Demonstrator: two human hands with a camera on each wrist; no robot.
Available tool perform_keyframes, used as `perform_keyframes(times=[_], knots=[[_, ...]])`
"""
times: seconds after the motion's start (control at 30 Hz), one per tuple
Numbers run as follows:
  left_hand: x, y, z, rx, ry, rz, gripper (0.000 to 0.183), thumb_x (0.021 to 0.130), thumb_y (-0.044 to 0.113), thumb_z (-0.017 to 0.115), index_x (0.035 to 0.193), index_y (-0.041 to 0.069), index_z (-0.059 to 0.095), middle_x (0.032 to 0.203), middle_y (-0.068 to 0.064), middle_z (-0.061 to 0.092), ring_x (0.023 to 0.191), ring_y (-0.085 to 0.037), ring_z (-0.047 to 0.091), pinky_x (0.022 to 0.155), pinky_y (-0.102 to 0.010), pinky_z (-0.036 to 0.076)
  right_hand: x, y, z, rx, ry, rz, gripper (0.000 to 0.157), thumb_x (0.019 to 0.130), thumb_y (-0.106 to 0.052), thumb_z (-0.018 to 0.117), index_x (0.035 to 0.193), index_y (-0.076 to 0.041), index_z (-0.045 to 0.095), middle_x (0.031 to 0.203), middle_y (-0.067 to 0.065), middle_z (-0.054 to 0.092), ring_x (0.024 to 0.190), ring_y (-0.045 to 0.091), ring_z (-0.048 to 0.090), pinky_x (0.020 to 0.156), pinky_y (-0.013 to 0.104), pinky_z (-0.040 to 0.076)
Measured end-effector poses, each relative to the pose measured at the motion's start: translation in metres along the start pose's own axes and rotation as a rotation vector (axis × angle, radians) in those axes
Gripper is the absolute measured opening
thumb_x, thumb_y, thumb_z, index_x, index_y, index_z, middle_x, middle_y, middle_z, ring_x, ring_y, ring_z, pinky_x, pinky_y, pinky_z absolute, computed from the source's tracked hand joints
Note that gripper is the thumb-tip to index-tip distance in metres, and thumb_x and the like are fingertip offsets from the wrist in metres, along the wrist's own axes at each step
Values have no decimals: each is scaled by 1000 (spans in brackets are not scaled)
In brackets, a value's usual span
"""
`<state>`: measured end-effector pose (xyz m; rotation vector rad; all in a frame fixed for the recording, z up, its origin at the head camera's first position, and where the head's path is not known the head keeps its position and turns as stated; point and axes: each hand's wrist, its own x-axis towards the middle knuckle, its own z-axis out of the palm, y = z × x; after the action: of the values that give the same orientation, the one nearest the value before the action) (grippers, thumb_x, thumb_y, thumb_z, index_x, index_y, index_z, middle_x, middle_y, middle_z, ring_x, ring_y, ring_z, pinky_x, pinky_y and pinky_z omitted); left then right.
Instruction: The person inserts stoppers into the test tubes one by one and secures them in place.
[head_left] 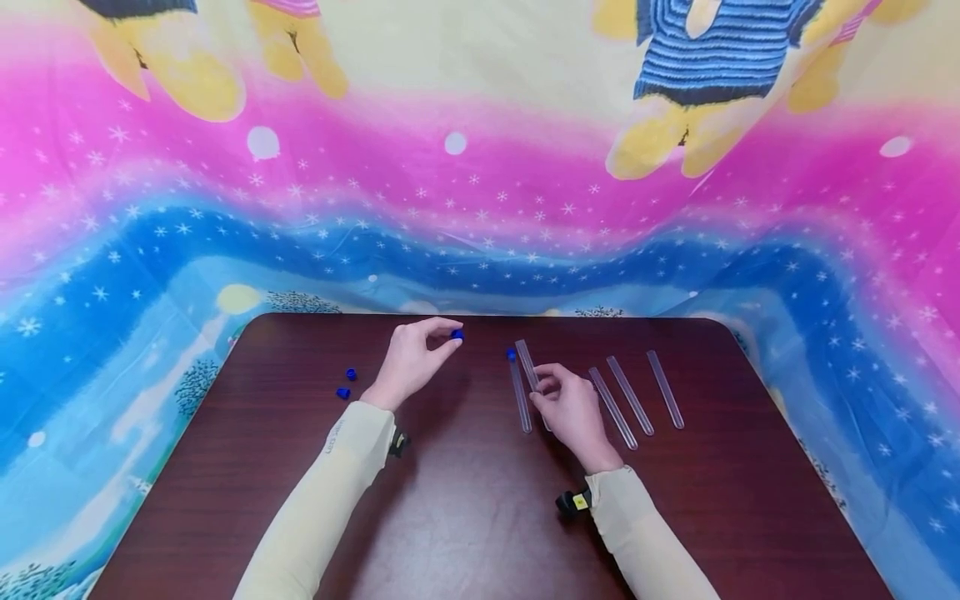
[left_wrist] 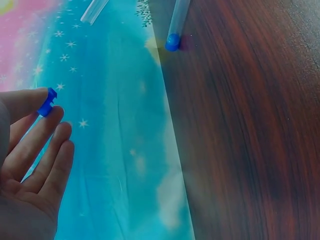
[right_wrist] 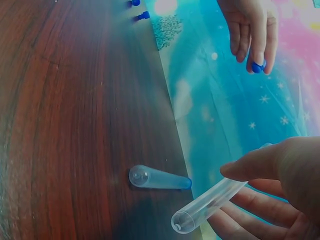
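My left hand [head_left: 411,358] pinches a small blue cap [left_wrist: 47,102] between thumb and fingertip, held above the table's far side. My right hand [head_left: 572,408] holds a clear test tube [right_wrist: 207,202] between thumb and fingers, its closed round end towards me and its upper end pointing away. The cap and this tube are apart. Just left of the held tube lies another test tube [head_left: 521,400] with a blue cap [head_left: 511,354] on its far end. In the left wrist view, that capped end [left_wrist: 172,42] shows near the table's edge.
Three uncapped test tubes lie to the right of my right hand, the rightmost tube [head_left: 666,390] a little apart. Two loose blue caps, one cap [head_left: 351,374] behind the other [head_left: 342,392], lie left of my left hand. A patterned cloth [head_left: 480,200] hangs behind the brown table [head_left: 465,533].
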<state>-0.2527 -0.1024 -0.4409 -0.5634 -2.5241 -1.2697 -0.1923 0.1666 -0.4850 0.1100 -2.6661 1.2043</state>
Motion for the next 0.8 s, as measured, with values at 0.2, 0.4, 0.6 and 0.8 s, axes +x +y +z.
perform_keyframes(times=[0.2,0.4,0.6,0.8], knots=[[1,3,0,-12,12,17,28,94,20,77,121,13,75,108,-1,75,101,-19,70,89,-39,54,-2,-5,3,31,-43,7,34,88,-6,80,119,-15,71,89,-1,69,76,13,70,63,34,59],[2,8,1,-12,23,26,26,94,19,77,119,13,77,107,-1,75,99,-18,70,87,-38,55,-5,-7,5,34,-67,10,35,88,-7,80,121,-16,71,91,-2,69,77,12,69,65,33,59],[2,11,3,-20,11,15,27,94,20,76,121,14,76,113,-4,74,105,-20,68,91,-44,54,-6,-8,6,46,-69,-1,35,89,-6,79,121,-14,71,91,-2,69,77,11,69,65,32,60],[1,12,5,-7,-6,-10,28,96,23,75,122,16,76,117,0,73,109,-17,67,94,-40,53,-7,-11,7,86,-70,-21,35,88,-3,80,121,-13,71,91,-1,69,76,11,70,64,33,60]])
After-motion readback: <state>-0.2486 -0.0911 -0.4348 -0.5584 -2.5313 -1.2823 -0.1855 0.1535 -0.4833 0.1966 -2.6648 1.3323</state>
